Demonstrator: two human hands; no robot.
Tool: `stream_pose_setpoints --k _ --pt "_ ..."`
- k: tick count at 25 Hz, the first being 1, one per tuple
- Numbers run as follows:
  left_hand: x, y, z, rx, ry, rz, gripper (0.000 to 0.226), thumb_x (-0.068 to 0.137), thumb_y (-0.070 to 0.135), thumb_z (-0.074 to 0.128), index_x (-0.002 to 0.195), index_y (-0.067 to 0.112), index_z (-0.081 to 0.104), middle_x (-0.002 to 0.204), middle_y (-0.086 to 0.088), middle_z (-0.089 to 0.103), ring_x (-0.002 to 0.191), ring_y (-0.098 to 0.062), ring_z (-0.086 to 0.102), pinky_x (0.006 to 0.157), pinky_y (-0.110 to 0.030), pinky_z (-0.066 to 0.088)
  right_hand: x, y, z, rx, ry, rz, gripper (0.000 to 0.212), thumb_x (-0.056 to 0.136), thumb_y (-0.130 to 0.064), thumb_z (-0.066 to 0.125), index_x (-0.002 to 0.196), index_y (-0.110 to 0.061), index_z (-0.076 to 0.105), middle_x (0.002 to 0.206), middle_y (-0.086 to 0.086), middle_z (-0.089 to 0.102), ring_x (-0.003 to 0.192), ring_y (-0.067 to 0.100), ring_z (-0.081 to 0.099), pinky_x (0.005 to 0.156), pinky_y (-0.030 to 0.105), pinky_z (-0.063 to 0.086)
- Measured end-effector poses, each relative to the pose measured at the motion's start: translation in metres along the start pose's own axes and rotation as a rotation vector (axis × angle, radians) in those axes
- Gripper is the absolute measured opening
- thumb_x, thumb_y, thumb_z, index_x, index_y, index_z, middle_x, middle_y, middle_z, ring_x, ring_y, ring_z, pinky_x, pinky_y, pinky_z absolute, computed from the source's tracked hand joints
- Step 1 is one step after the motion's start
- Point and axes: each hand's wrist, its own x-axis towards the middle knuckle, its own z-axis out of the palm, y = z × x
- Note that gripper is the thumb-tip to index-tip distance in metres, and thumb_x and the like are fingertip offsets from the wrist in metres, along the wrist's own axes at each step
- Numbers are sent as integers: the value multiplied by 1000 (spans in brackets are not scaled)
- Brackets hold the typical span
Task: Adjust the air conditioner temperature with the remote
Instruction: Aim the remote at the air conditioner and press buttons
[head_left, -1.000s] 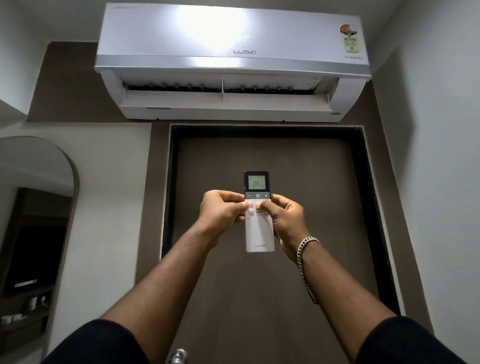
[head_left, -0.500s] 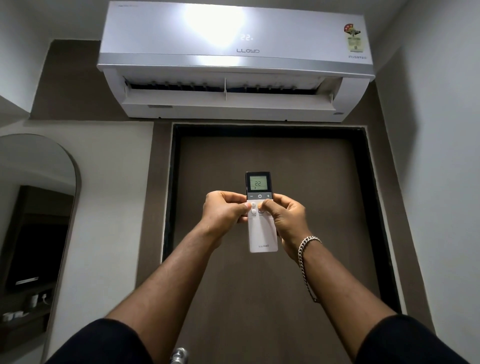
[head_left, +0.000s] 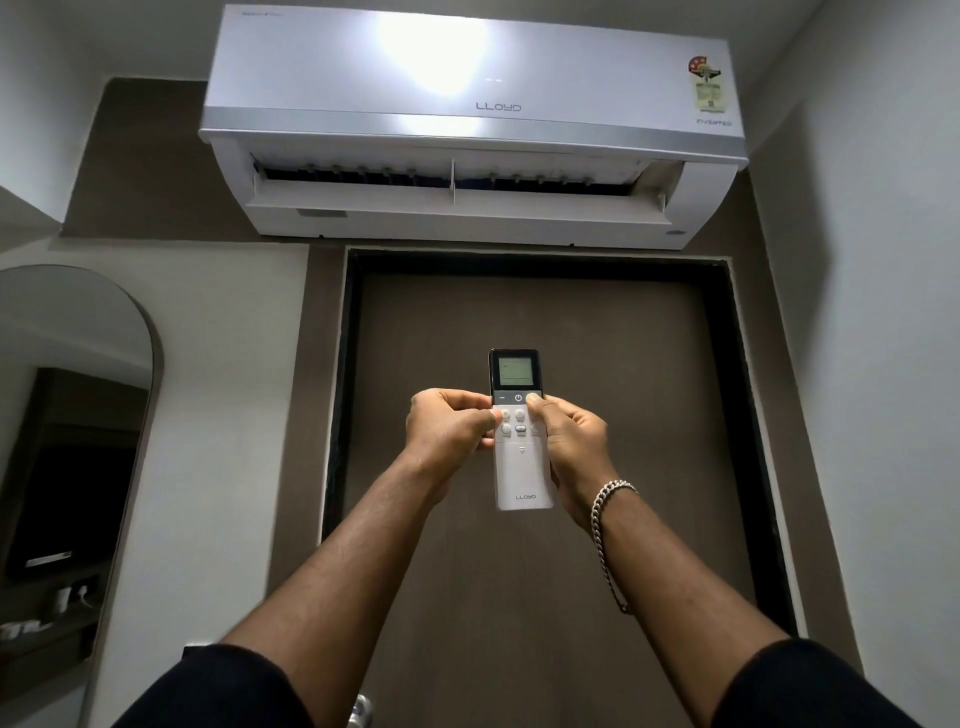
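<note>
A white remote (head_left: 521, 470) with a dark top and a small lit screen is held upright in both hands, pointing up at the white wall air conditioner (head_left: 467, 124). My left hand (head_left: 449, 428) grips its left edge, thumb on the left buttons. My right hand (head_left: 574, 436) grips the right edge, with the thumb on the plus button at the top right. The remote's screen looks blank or washed out. The air conditioner's flap is open and two faint dashes show on its front panel.
A brown door (head_left: 540, 571) in a dark frame is straight ahead below the unit, its metal handle (head_left: 361, 712) at the bottom. An arched mirror (head_left: 67, 441) hangs on the left wall. A grey wall (head_left: 872, 364) closes the right side.
My right thumb moved up from the white buttons to the plus button. The remote's screen no longer reads 22, and the 22 on the air conditioner's panel has become two dashes.
</note>
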Motion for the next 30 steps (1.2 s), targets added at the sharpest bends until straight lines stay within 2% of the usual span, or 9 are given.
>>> stream_pose_setpoints --k 7,12,14,17,19,22,26,30 --pt "-4 3 -1 10 -20 3 24 81 9 73 101 -4 68 104 -20 73 93 -30 74 78 -43 62 -4 -8 0 -19 35 26 12 84 -19 67 76 -12 74 70 5 74 61 20 69 65 35 60" --pt "-10 6 -1 15 -15 9 22 81 10 74 99 -1 68 104 -20 72 94 -31 73 82 -46 61 -11 -12 -3 -106 -27 -15 7 83 -16 70 85 -11 73 89 12 77 73 23 71 74 40 61" --pt "-11 7 0 31 -16 16 25 80 11 74 100 -2 68 105 -20 72 95 -31 72 84 -47 60 -14 -13 -3 -125 -61 -46 6 82 -12 70 87 -10 73 96 18 78 79 27 73 81 47 61" --pt "-12 9 0 25 -13 16 27 80 10 75 102 -4 69 105 -21 71 96 -33 72 85 -49 60 -17 -16 -3 -121 -81 -73 8 83 -8 69 89 -10 73 100 20 77 83 29 72 86 51 60" --pt "-12 9 0 15 -13 16 28 79 10 75 102 -5 69 106 -22 72 96 -34 72 85 -50 59 -19 -18 -3 -122 -103 -79 9 84 -10 68 93 -11 73 101 18 77 84 28 72 87 49 60" --pt "-13 8 0 17 -6 21 26 80 11 75 100 -4 69 105 -20 72 95 -32 73 83 -47 61 -23 -19 -4 -159 -130 -94 9 88 -13 65 85 -18 72 93 9 77 83 24 72 83 44 59" --pt "-14 6 0 24 16 33 26 79 11 76 100 -2 69 104 -18 73 93 -30 73 80 -44 62 -26 -21 -5 -193 -167 -111 23 86 -2 59 84 -21 71 90 5 76 80 21 71 79 38 60" --pt "-15 5 -2 30 -6 42 27 78 11 76 101 -1 68 105 -17 72 94 -30 73 80 -44 62 -26 -21 -6 -188 -172 -124 27 85 1 60 89 -23 69 90 1 76 80 18 72 76 32 61"
